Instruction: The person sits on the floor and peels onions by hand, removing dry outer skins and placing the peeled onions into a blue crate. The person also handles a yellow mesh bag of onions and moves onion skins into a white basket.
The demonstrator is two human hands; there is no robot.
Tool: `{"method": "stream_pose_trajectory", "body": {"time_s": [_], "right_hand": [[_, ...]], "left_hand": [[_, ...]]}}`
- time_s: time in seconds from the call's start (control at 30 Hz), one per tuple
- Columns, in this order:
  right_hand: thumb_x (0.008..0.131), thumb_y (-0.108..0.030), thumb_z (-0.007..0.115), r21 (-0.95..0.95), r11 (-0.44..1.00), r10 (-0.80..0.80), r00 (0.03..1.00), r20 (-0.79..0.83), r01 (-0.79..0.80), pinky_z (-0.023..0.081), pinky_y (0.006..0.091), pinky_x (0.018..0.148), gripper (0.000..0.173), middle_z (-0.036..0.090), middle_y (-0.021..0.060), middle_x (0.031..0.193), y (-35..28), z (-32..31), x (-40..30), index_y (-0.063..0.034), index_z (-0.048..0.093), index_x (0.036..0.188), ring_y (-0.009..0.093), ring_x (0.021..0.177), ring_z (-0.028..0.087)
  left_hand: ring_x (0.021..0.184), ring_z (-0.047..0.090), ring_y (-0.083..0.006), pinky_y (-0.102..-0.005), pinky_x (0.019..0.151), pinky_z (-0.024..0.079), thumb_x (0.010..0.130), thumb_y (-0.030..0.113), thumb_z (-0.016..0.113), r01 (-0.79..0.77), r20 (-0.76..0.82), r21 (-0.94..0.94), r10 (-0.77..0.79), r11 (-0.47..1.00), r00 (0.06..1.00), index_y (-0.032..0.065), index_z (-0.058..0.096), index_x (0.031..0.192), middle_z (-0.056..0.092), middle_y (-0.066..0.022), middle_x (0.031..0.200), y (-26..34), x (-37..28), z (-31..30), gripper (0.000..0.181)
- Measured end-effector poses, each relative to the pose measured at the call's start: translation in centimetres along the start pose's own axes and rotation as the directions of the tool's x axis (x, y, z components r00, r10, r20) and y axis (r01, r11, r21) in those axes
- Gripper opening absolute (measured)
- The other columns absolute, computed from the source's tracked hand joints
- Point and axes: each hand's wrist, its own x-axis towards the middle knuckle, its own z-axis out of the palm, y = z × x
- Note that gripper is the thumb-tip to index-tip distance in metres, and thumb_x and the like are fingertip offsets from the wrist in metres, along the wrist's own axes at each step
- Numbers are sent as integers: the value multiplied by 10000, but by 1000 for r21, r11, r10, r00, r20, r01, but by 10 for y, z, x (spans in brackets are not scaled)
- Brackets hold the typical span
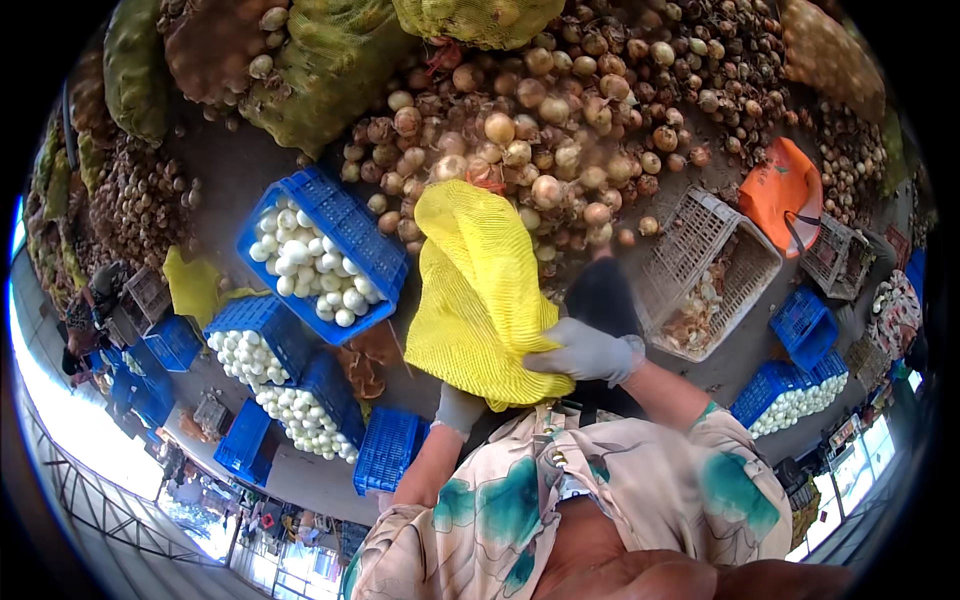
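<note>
A yellow mesh sack [480, 300] hangs limp in front of my torso, its far end over the near side of the onion heap. My gloved right hand [589, 350] grips the sack's right edge between thumb and fingers. My left hand [459, 409], also gloved, meets the near left edge from below. The mesh covers its fingers, so their grip is hidden. Beyond the sack lies a large heap of unpeeled onions [555, 154] with loose skins. To the left, a blue plastic crate [337, 232] holds peeled white onions [307, 262].
At right, a dirty pale plastic crate [697, 225] contains onion skins, beside an orange bag [784, 191]. Filled mesh sacks [330, 67] stand behind the heap. Stacked blue crates [262, 330] of peeled onions and another blue crate [386, 448] occupy the left side. People work farther off.
</note>
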Motion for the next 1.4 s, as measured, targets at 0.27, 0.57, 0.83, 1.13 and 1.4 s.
{"method": "stream_pose_trajectory", "body": {"time_s": [0.27, 0.57, 0.83, 1.13, 1.4], "right_hand": [[995, -403, 574, -326, 944, 248, 757, 605, -49, 484, 359, 742, 407, 709, 151, 932, 32, 61, 23, -12, 685, 973, 216, 809, 629], [903, -288, 619, -96, 994, 99, 852, 513, -58, 527, 346, 865, 376, 727, 129, 1079, 49, 6, 18, -29, 699, 1164, 194, 977, 682], [995, -510, 560, 962, 269, 711, 682, -168, -44, 553, 420, 917, 595, 660, 178, 1227, 326, -4, 149, -5, 601, 1308, 311, 1074, 667], [1047, -180, 491, 889, 244, 486, 744, -458, 388, 565, 341, 790, 299, 691, 87, 1040, 312, -44, 207, 19, 638, 1215, 209, 873, 674], [1015, -171, 538, 281, 960, 192, 700, -688, 13, 522, 302, 758, 285, 724, 51, 952, 201, -68, 152, 39, 716, 1089, 150, 803, 658]], "left_hand": [[1194, 598, -217, -363, 1021, 492, 906, 282, 708, -6, -52, 20, 7, 1000, 999, 50, 489, 1438, 599, -67, 1358, 0, 4, 7, 620], [1043, 691, -242, -367, 922, 544, 796, 54, 797, -230, 125, 882, 265, 411, 956, 7, 654, 1225, 721, -107, 1150, 53, -41, 31, 454], [1190, 622, -256, -380, 1011, 497, 847, 89, 743, -201, 201, 903, 39, 379, 979, 23, 592, 1316, 644, -125, 1300, 50, -75, 19, 497], [1168, 628, -271, -375, 1014, 510, 795, -30, 723, 128, -213, 425, -38, 896, 976, 23, 560, 1346, 650, -108, 1275, 50, -60, 17, 577], [1055, 674, -275, -406, 888, 574, 851, 31, 722, -25, -131, 376, 80, 926, 988, -13, 607, 1276, 667, -134, 1214, 57, 38, 20, 443]]}}
